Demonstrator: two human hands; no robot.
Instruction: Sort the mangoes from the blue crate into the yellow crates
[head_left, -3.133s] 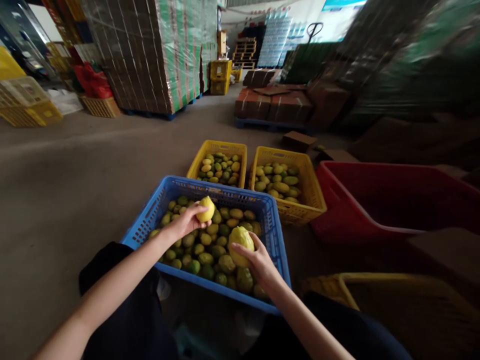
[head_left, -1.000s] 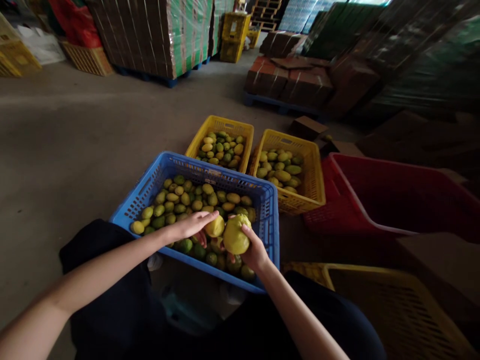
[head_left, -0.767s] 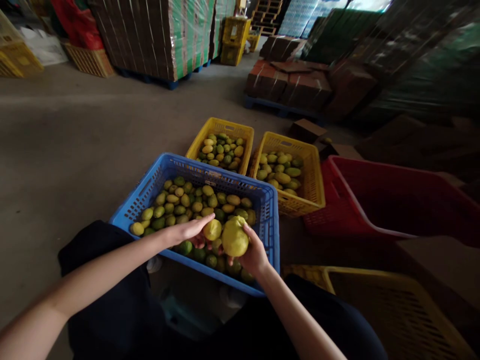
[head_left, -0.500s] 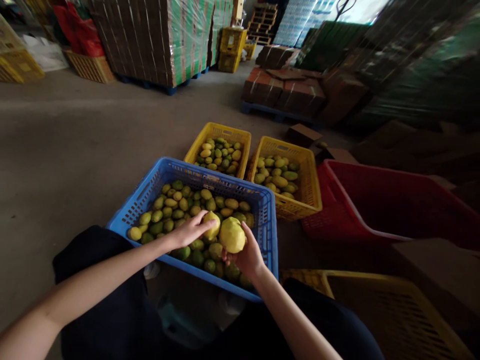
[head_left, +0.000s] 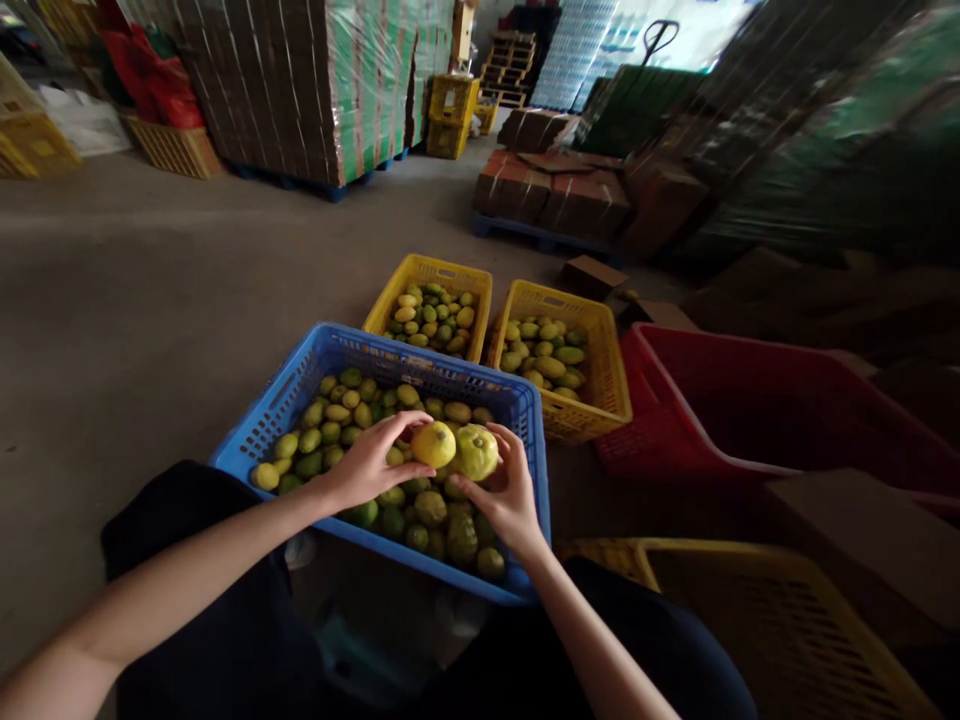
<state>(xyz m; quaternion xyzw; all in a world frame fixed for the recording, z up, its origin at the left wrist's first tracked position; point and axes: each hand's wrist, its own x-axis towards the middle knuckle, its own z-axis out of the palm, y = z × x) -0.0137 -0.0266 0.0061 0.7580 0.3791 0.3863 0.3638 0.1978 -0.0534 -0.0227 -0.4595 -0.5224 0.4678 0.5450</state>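
Note:
Over the blue crate [head_left: 255, 400], my left hand [head_left: 379, 460] is closed around a smooth yellow lemon [head_left: 433, 445]. Close beside it, my right hand [head_left: 514, 490] grips a larger, bumpy yellow-green lemon [head_left: 475, 453] between thumb and fingers. The two fruits are held side by side, almost touching. Beneath my hands lie many green and yellow lemons [head_left: 330, 432] inside the blue crate, some of them hidden by my hands.
Two yellow crates [head_left: 427, 268] of lemons stand behind the blue one. At the right are a large red bin [head_left: 675, 400] and another yellow crate [head_left: 750, 600] by my leg. Strapped cardboard stacks [head_left: 555, 195] and wrapped pallets [head_left: 367, 90] stand farther back.
Both lemons have been turned in my fingers, so their ends now face me. My right hand has shifted from under its lemon to its right side. The view has moved slightly.

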